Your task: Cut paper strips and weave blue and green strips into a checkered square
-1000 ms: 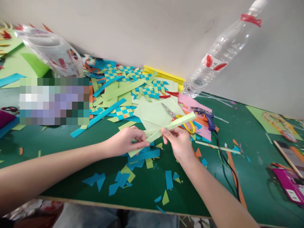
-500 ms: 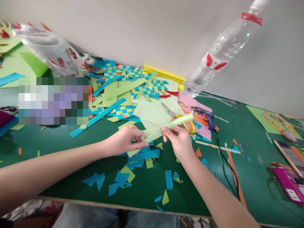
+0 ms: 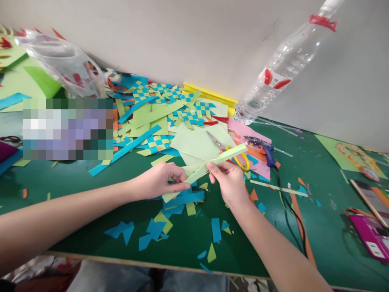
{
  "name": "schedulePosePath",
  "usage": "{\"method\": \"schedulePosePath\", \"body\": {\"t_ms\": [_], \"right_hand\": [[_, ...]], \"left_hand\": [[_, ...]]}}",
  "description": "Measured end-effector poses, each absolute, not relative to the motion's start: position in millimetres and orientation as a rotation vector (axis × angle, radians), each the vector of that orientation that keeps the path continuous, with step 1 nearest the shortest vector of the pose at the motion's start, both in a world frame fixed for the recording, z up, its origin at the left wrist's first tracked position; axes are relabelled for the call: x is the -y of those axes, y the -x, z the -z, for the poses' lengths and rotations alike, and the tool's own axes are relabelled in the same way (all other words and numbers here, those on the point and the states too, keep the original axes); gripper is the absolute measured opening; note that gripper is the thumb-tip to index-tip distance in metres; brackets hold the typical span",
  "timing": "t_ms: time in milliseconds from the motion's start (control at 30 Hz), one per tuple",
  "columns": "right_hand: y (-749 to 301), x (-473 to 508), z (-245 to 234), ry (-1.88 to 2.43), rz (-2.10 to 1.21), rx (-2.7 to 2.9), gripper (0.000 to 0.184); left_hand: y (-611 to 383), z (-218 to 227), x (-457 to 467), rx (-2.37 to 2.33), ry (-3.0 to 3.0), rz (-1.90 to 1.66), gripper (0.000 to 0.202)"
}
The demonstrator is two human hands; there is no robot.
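A folded light green paper strip (image 3: 199, 172) is stretched slantwise between my two hands above the table. My left hand (image 3: 164, 178) is closed, pinching the strip's lower left part. Thumb and fingers of my right hand (image 3: 229, 180) grip it near the middle, and its upper right end sticks out past them. Behind that free end lie scissors with yellow handles (image 3: 241, 160), their blades on a pale green sheet (image 3: 197, 142). Blue paper strips (image 3: 185, 198) and green scraps (image 3: 191, 209) lie under my hands.
Woven blue-and-green paper pieces (image 3: 170, 93) are heaped by the wall. A glue gun (image 3: 269, 156) trails a black cord (image 3: 287, 215) on the right. A clear plastic bottle (image 3: 276, 77) leans against the wall. To the left stands a plastic bag (image 3: 73, 69) beside a blurred-out patch.
The free upper end of the paper strip has shifted very slightly. Both hands keep the same hold and place.
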State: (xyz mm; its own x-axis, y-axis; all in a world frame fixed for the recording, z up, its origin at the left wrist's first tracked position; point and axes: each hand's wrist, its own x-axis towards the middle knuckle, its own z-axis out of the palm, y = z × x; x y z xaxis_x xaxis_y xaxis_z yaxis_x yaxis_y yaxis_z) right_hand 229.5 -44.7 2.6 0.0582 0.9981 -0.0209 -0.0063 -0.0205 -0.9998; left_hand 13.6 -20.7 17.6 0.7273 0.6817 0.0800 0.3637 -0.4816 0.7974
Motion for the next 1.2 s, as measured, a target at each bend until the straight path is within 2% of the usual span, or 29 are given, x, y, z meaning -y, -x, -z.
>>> {"method": "schedulePosePath", "body": {"t_ms": [200, 767, 1200], "right_hand": [[-235.5, 39.6, -3.0, 1.219, -1.271, 1.101, 0.031], [-234.3, 39.6, 2.2, 1.236, -1.119, 1.015, 0.027], [-241.5, 34.0, 0.2, 1.183, -1.179, 0.980, 0.025]], "left_hand": [[-11.9, -17.6, 22.0, -0.790, -2.104, -0.462, 0.033], [-12.3, -13.8, 23.2, -0.760, -2.113, -0.470, 0.033], [-9.6, -11.9, 20.3, -0.743, -2.149, -0.448, 0.033]]}}
